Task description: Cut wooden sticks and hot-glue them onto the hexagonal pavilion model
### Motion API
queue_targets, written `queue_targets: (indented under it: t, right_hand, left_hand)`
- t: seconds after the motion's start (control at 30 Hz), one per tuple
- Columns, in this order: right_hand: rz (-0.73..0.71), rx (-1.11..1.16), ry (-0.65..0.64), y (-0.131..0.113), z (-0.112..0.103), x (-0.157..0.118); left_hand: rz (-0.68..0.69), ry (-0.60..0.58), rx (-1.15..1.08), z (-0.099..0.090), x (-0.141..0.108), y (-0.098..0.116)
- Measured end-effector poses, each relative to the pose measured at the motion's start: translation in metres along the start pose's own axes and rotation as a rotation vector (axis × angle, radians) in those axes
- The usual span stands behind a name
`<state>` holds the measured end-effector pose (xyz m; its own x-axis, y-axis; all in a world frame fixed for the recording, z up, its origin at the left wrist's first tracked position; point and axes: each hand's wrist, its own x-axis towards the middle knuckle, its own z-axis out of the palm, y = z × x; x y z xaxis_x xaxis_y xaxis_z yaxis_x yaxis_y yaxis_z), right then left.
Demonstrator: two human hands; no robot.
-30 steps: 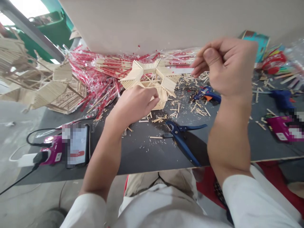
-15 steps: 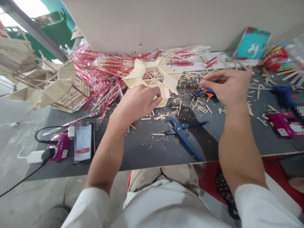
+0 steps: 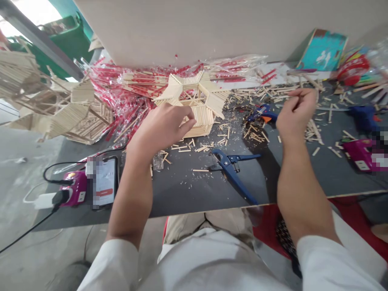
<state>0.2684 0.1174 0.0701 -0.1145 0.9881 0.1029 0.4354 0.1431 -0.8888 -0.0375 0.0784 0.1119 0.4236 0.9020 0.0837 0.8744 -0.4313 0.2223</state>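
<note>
- Left hand point(image 3: 159, 127): at centre of frame, over the lower edge of the star-shaped wooden stick frame point(image 3: 194, 95); fingers point(image 3: 185, 122) extended, close together, tips at or on the frame's lower panel.
- Right hand point(image 3: 295, 111): raised over the desk point(image 3: 182, 194), right of centre; fingers point(image 3: 298, 95) curled, tips pressed together in a pinch; cannot tell whether a thin stick is held.
- Stick frame position: upper middle of the frame, against bags of red-wrapped sticks point(image 3: 127, 95).
- Blue-handled cutter point(image 3: 232, 171): lying on the desk below the stick frame, among loose stick offcuts point(image 3: 253, 133).
- Blue glue gun point(image 3: 262, 114): just left of the right hand; second glue gun point(image 3: 363, 119) at right edge.
- Phone point(image 3: 104, 182), magenta power strip point(image 3: 74, 188): lower left of the desk.
- Larger stick structure point(image 3: 69, 109): left of the bags.
</note>
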Motion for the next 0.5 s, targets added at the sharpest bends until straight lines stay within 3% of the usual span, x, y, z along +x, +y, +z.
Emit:
queue_targets:
  t: [0.07, 0.17, 0.3, 0.37, 0.5]
  right_hand:
    - [0.004, -0.038, 0.005, 0.009, 0.004, 0.001]
    - [-0.003, -0.092, 0.066, 0.044, -0.006, 0.007]
    - [-0.067, -0.226, 0.463, 0.102, -0.036, 0.017]
    - [-0.066, -0.404, 0.46, 0.123, -0.048, 0.021]
    - [0.092, -0.565, 0.295, 0.143, -0.06, 0.024]
  left_hand:
    - [-0.01, 0.006, -0.009, 0.001, 0.001, 0.0]
    - [-0.024, 0.008, -0.015, 0.003, 0.002, 0.003]
    - [-0.057, 0.024, -0.008, 0.0, 0.001, 0.012]
    - [-0.09, 0.059, -0.008, -0.003, 0.0, 0.016]
    - [-0.195, 0.168, -0.079, -0.004, -0.001, 0.014]
